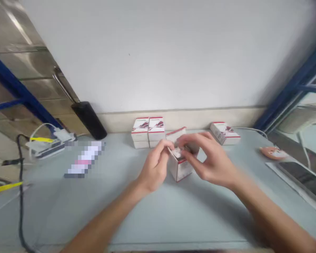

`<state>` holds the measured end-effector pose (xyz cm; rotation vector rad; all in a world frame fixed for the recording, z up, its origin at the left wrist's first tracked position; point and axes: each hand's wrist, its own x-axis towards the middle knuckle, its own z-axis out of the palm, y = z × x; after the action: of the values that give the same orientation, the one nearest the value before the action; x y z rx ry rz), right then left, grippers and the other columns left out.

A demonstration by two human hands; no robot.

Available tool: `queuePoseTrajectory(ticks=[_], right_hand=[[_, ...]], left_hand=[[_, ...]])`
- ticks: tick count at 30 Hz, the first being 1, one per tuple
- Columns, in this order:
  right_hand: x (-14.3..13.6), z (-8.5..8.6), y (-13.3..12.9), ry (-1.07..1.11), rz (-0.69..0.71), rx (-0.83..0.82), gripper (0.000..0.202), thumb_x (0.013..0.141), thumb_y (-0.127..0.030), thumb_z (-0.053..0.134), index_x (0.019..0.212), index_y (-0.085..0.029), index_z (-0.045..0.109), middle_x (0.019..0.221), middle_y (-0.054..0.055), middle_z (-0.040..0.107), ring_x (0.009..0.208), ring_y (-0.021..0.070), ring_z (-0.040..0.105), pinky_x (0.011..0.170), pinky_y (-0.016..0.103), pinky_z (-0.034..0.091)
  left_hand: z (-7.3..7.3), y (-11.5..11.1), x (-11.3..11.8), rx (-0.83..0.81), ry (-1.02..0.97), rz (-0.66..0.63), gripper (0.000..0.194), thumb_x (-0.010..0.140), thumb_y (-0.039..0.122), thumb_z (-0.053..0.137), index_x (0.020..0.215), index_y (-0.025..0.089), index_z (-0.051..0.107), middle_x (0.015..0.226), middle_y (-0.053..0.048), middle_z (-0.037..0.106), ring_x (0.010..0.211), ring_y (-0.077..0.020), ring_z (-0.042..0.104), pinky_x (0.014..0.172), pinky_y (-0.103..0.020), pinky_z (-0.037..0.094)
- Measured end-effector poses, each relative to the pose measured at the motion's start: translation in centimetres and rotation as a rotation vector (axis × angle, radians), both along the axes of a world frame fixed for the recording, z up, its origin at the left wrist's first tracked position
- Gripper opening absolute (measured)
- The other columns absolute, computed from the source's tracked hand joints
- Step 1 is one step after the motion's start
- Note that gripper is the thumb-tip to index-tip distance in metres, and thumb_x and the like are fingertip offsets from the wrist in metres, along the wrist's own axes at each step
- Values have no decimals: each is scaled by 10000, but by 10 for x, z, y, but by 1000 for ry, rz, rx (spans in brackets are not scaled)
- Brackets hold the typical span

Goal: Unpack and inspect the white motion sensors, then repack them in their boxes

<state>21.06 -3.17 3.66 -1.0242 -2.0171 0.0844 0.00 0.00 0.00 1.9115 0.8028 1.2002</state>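
Observation:
An open white cardboard box (183,170) with red edges stands on the table in front of me, its lid raised at the back. My left hand (156,165) pinches the box's left upper edge between thumb and fingers. From the right, my right hand (210,158) reaches over the opening, thumb and fingertips curled down into it. A whitish item (177,152) shows inside the box at those fingertips; blur hides what it is.
Several closed boxes (149,131) are stacked behind, left of centre. Another box (225,133) lies to the right, near an orange object (274,153) and a dark phone-like slab (305,177). At left are a black cylinder (89,119), a power strip (52,146) and a black cable (21,196).

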Motion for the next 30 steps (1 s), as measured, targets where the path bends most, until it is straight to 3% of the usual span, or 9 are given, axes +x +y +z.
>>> queuePoseTrajectory(ticks=[5, 9, 13, 15, 18, 21, 23, 26, 30], right_hand=[[4, -2, 3, -109, 78, 51, 281, 969, -108, 598, 1173, -289, 669, 1013, -26, 780, 878, 182, 694, 944, 414, 419], [6, -2, 7, -2, 71, 98, 333, 978, -121, 570, 1245, -302, 656, 1168, 14, 772, 1037, 227, 709, 984, 430, 461], [28, -9, 27, 204, -191, 171, 282, 987, -190, 550, 1227, -287, 662, 1226, 64, 729, 1083, 259, 697, 937, 421, 521], [45, -22, 42, 130, -369, 22, 244, 991, -238, 545, 1190, -280, 681, 1130, 56, 737, 952, 243, 706, 836, 395, 529], [64, -51, 63, -156, -531, -322, 286, 979, -350, 591, 1218, -251, 711, 1216, 99, 722, 930, 271, 713, 742, 386, 508], [71, -75, 77, -242, -579, -480, 268, 957, -302, 605, 1167, -203, 738, 1187, 131, 734, 1047, 306, 708, 765, 375, 502], [72, -79, 80, -221, -580, -498, 225, 953, -264, 597, 1111, -197, 743, 1142, 122, 746, 1003, 282, 718, 770, 363, 505], [66, -61, 73, -50, -549, -357, 206, 964, -303, 613, 1126, -219, 709, 1087, 83, 758, 882, 235, 719, 785, 367, 531], [43, -21, 40, 309, -352, 169, 320, 967, -319, 660, 1282, -270, 629, 1129, 70, 747, 937, 239, 718, 870, 414, 568]], left_hand=[[6, -3, 3, 27, 16, -33, 168, 969, 125, 410, 972, 231, 541, 893, 15, 573, 838, -158, 535, 791, -282, 419], [7, -3, 3, 142, 53, -17, 205, 918, 92, 412, 984, 225, 553, 952, -18, 582, 864, -178, 560, 815, -311, 466], [7, -6, 3, 327, 90, 22, 311, 925, 140, 455, 1204, 228, 561, 1220, -97, 573, 1174, -259, 560, 964, -395, 514], [7, -9, 4, 363, 151, 22, 322, 963, 181, 466, 1271, 235, 543, 1281, -113, 547, 1212, -268, 549, 995, -421, 514], [9, -13, 6, 321, 257, 58, 232, 1015, 250, 490, 1243, 243, 530, 1203, -93, 536, 1024, -221, 597, 922, -398, 532], [9, -15, 9, 305, 297, 100, 130, 1018, 278, 517, 1145, 249, 512, 1058, -47, 525, 887, -189, 591, 815, -354, 534], [8, -15, 10, 310, 313, 110, 120, 1007, 295, 547, 1115, 255, 510, 1035, -35, 524, 864, -181, 590, 770, -331, 530], [4, -14, 11, 311, 338, 148, 220, 975, 321, 621, 1162, 275, 515, 1064, -29, 540, 832, -169, 594, 725, -313, 529], [1, -15, 14, 277, 352, 152, 344, 964, 327, 653, 1276, 308, 511, 1137, -38, 591, 891, -190, 646, 755, -336, 560]])
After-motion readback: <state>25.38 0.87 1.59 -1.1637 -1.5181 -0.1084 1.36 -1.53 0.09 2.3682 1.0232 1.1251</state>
